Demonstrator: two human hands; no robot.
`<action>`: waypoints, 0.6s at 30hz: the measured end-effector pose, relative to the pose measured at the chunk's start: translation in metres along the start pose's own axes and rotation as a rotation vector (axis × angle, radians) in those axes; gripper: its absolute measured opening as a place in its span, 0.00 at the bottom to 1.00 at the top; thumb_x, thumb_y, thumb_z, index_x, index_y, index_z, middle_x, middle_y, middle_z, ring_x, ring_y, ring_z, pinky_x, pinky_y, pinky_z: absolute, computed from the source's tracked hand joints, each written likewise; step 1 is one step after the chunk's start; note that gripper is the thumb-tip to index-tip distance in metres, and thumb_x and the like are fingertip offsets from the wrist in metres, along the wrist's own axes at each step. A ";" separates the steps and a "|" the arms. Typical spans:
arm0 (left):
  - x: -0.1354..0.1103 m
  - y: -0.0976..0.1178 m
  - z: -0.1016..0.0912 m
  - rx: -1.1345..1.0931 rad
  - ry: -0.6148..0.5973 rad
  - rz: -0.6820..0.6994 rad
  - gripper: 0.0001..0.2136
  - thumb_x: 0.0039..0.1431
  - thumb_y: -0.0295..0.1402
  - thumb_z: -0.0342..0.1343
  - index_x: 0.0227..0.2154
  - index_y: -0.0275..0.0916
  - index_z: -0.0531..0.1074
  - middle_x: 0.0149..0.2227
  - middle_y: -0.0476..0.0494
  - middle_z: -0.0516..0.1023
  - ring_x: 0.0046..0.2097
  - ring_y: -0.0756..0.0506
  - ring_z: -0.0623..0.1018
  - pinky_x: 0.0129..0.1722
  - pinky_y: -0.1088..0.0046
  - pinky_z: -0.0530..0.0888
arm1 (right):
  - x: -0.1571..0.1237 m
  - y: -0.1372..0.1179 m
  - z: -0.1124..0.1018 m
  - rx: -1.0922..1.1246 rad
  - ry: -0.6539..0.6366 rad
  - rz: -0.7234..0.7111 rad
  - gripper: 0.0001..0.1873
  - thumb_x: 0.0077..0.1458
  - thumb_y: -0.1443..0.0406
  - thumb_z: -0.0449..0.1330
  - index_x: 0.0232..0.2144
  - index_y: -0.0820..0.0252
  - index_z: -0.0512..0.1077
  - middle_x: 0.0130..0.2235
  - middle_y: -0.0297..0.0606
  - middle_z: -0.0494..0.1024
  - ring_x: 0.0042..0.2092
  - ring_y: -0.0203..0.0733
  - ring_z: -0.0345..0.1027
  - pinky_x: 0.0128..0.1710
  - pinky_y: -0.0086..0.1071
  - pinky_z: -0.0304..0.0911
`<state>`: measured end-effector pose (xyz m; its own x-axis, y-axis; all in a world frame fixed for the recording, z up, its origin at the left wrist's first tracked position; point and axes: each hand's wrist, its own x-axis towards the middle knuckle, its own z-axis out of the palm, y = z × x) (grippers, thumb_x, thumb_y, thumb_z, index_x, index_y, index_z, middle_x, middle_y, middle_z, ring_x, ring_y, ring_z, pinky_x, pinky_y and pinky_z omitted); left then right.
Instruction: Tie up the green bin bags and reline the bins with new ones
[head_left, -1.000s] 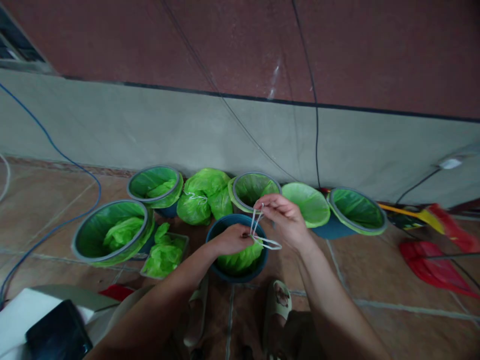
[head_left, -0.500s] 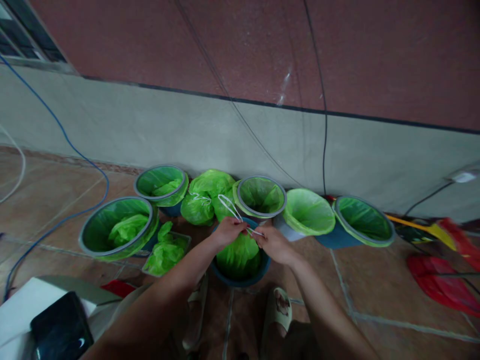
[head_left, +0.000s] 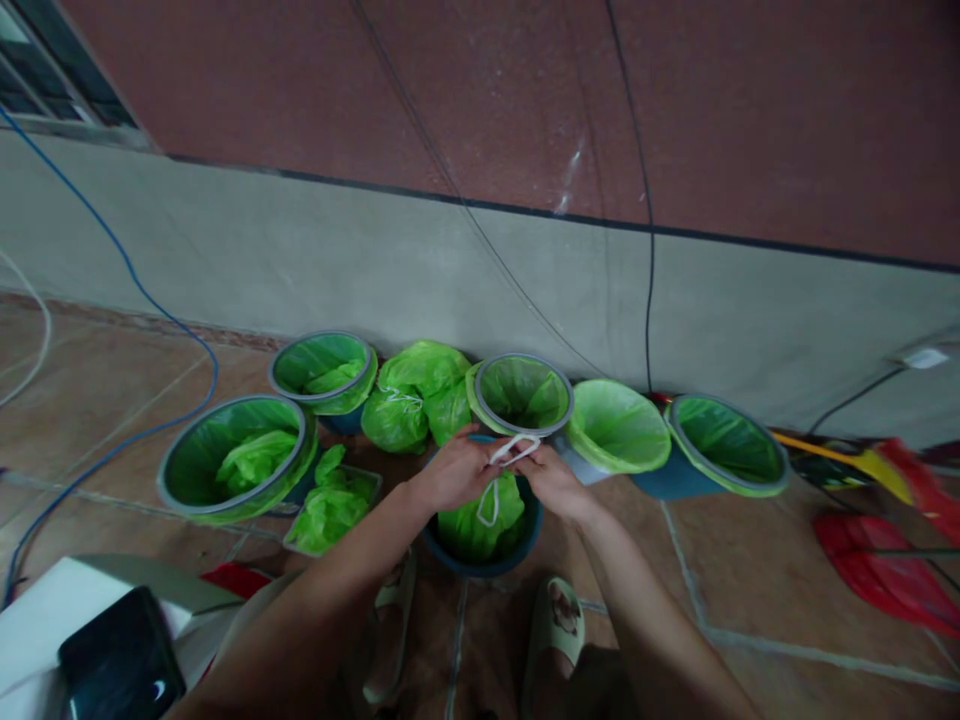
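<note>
A green plastic trash bag (head_left: 480,520) sits gathered inside a blue bin (head_left: 484,571) between my feet. Over its top, my left hand (head_left: 459,470) and my right hand (head_left: 553,480) meet, fingers closed on the bag's white drawstring (head_left: 517,447). One loop of the string lies across the fingers, and another hangs down against the bag. Fingertips of both hands are partly hidden behind the string and each other. Just beyond stands a bin with a grey rim (head_left: 568,412), lined with a green bag.
Two lined bins (head_left: 169,490) stand at left, near a tray with a crumpled green bag (head_left: 330,510). A tied green bag (head_left: 397,415) rests by the wall. Right are a lined bin (head_left: 656,450), another (head_left: 675,485) and a red dustpan (head_left: 862,565). A phone (head_left: 120,655) lies on a white box.
My hands have drawn closer together. The drawstring loop that stuck up to the left now lies over my fingers, and another loop hangs below.
</note>
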<state>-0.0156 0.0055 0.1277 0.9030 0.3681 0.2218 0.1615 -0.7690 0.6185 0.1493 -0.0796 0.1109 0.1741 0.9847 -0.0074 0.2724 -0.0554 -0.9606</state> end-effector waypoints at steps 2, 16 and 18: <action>-0.002 0.000 -0.001 0.054 0.007 0.045 0.13 0.61 0.25 0.51 0.42 0.46 0.77 0.42 0.47 0.82 0.43 0.46 0.80 0.64 0.57 0.58 | 0.000 0.002 0.006 0.098 -0.036 0.065 0.09 0.49 0.63 0.58 0.32 0.57 0.75 0.27 0.32 0.76 0.31 0.39 0.68 0.34 0.32 0.64; -0.006 -0.008 0.018 0.242 0.242 0.050 0.12 0.66 0.34 0.50 0.38 0.41 0.79 0.40 0.41 0.78 0.41 0.46 0.77 0.45 0.68 0.71 | -0.008 -0.001 0.008 0.346 -0.157 0.275 0.12 0.43 0.59 0.65 0.29 0.61 0.76 0.26 0.34 0.78 0.28 0.35 0.68 0.28 0.27 0.59; -0.006 -0.010 0.016 0.198 0.228 0.042 0.13 0.67 0.34 0.48 0.39 0.41 0.79 0.39 0.41 0.77 0.41 0.47 0.76 0.43 0.71 0.72 | -0.005 0.003 0.008 0.297 -0.088 0.253 0.13 0.46 0.56 0.64 0.28 0.61 0.75 0.25 0.34 0.76 0.27 0.35 0.67 0.27 0.27 0.58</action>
<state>-0.0163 0.0030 0.1080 0.8013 0.4243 0.4216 0.2204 -0.8647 0.4513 0.1419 -0.0835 0.1056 0.1155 0.9573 -0.2651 -0.0565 -0.2601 -0.9639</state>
